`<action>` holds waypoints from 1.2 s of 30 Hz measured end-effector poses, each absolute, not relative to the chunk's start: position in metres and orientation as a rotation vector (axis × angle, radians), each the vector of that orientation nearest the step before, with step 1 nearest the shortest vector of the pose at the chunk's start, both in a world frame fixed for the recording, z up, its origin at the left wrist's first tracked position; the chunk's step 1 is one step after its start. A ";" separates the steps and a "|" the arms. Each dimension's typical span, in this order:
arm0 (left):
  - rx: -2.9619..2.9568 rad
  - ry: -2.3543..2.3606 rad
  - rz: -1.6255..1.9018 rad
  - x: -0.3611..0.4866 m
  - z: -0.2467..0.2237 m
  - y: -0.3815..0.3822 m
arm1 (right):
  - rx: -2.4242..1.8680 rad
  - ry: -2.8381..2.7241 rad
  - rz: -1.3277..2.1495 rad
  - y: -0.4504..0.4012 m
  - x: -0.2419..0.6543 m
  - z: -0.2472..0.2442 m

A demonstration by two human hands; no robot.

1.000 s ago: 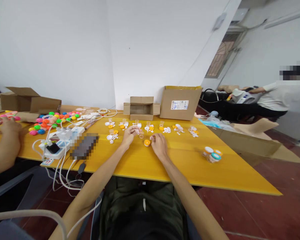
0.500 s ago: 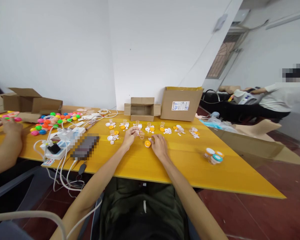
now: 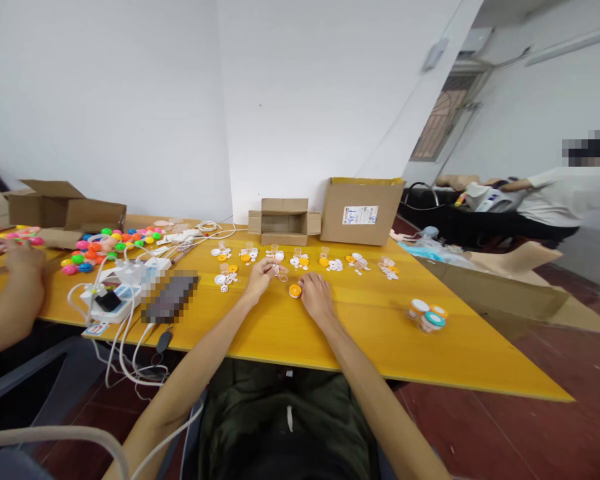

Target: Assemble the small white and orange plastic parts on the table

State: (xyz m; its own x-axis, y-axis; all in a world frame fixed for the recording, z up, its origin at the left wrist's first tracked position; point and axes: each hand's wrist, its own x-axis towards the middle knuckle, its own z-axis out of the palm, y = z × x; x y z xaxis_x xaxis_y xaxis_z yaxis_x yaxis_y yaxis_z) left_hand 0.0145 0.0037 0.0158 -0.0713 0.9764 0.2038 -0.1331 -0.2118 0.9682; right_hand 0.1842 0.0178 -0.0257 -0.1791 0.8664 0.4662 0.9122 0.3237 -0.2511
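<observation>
My left hand [image 3: 261, 279] is closed, its fingertips pinching a small white piece [image 3: 275, 269]. Just right of those fingers a clear ring [image 3: 283, 278] lies on the table. My right hand [image 3: 317, 292] rests beside an orange-topped round part [image 3: 295, 291], its fingers bent; whatever is under its fingertips is too small to make out. Beyond both hands stand small groups of clear cups, orange lids [image 3: 324, 262] and white discs [image 3: 335, 265]. Another such group, with a white disc [image 3: 221, 279], lies left of my left hand.
Capped jars [image 3: 433, 321] stand on the right of the table [image 3: 380, 340]. Behind are an open carton [image 3: 284, 230] and a larger box [image 3: 363, 212]. At left are a phone [image 3: 171, 297], a power strip [image 3: 130, 293], colourful balls [image 3: 94, 250] and another person's hands [image 3: 24, 257].
The fingertips of my right hand have drawn in and a small white piece near them no longer shows. My left hand still holds its piece in almost the same place.
</observation>
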 end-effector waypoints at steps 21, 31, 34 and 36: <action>1.286 1.056 1.348 0.014 0.011 0.004 | -1.637 -1.957 -0.022 0.014 0.180 -0.020; 1.425 1.051 1.149 0.015 0.003 0.006 | -1.499 -1.923 0.109 0.025 0.185 -0.032; 1.439 1.050 1.128 0.015 0.002 0.007 | -1.419 -1.903 0.140 0.029 0.186 -0.036; 1.451 1.043 1.111 0.015 0.001 0.007 | -1.364 -1.880 0.170 0.031 0.187 -0.039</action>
State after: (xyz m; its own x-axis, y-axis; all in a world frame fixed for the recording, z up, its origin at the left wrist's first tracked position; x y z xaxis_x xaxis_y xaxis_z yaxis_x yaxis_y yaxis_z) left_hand 0.0152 0.0071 0.0011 0.2089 0.9702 0.1225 0.0607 -0.1379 0.9886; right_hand 0.1872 0.0314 -0.0390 -0.1091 0.8509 0.5139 0.7446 0.4124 -0.5249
